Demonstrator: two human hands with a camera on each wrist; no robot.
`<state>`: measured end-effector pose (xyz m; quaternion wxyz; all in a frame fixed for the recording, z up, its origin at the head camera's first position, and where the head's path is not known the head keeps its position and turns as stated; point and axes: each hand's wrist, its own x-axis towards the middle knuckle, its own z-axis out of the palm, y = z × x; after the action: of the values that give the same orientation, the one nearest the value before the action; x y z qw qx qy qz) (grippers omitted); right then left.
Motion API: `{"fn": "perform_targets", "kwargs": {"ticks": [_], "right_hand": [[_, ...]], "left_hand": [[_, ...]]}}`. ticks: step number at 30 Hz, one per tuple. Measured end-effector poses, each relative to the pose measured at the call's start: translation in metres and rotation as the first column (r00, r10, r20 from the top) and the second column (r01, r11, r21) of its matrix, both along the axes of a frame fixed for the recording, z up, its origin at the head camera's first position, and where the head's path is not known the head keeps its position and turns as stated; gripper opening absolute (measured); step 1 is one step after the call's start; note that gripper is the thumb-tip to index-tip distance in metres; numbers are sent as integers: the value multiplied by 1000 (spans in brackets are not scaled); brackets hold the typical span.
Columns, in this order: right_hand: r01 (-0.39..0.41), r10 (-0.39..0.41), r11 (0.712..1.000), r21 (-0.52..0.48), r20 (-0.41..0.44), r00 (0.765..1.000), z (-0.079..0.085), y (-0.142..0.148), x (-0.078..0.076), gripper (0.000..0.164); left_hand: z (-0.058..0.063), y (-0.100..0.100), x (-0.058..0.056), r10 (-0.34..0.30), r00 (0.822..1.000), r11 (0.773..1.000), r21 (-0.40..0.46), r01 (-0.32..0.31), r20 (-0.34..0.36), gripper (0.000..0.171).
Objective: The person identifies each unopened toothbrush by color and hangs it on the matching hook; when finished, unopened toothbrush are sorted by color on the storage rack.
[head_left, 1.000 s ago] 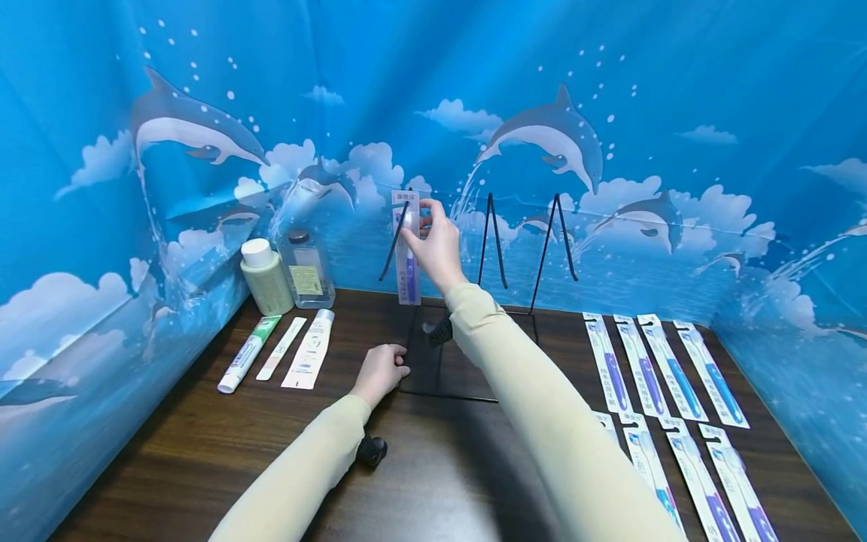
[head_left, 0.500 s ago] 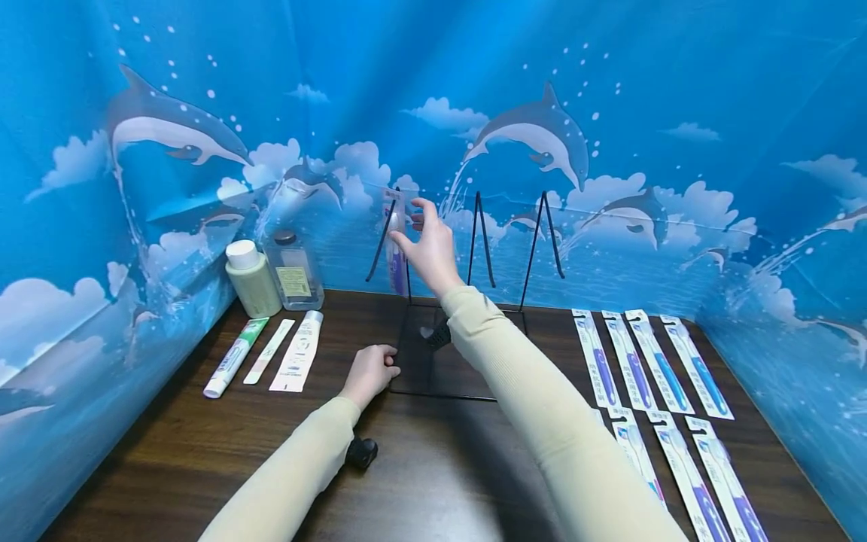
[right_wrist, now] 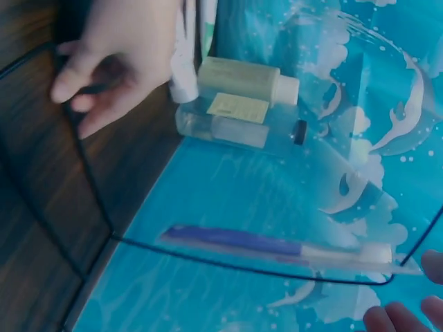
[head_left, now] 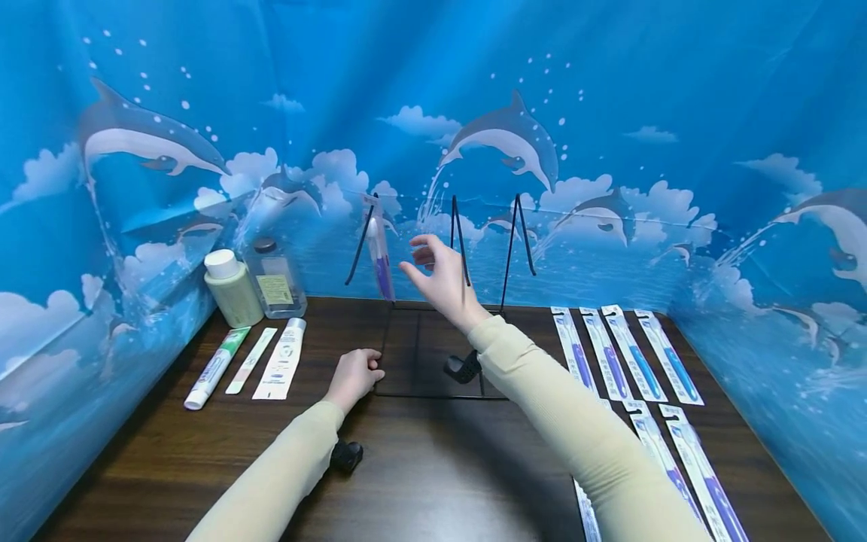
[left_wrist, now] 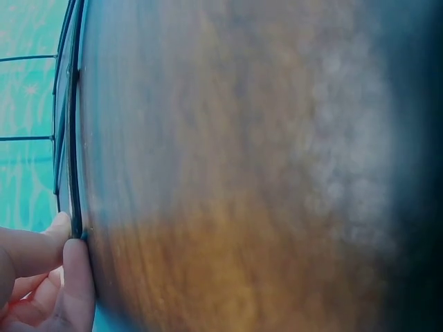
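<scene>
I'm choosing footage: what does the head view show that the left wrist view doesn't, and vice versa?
Only the head view: the right grip, bottles, tubes, hanging toothbrush and packaged toothbrushes on the table.
Only the left wrist view: a close look at fingertips pinching the rack.
Both: the left grip, rack, table and backdrop.

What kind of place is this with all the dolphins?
Maybe a little pretend shop: packaged toothbrushes lie in rows on a wooden table, another toothbrush hangs on a black wire rack, and a dolphin-printed backdrop hangs behind.
</scene>
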<state>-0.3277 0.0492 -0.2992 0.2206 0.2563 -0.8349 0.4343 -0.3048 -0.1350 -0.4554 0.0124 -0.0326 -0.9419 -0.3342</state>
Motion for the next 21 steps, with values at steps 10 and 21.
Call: {"fn": "perform_targets", "kwargs": {"ticks": [10, 21], "right_hand": [[67, -76, 967, 246, 26, 997, -27, 62, 20, 14], [235, -249, 946, 223, 38, 968, -43, 137, 22, 19]], "left_hand": [[-1, 1, 0, -1, 1000, 1000, -14, 1, -5, 36], [-1, 0, 0, 1, 1000, 1000, 11, -1, -2, 36]]}}
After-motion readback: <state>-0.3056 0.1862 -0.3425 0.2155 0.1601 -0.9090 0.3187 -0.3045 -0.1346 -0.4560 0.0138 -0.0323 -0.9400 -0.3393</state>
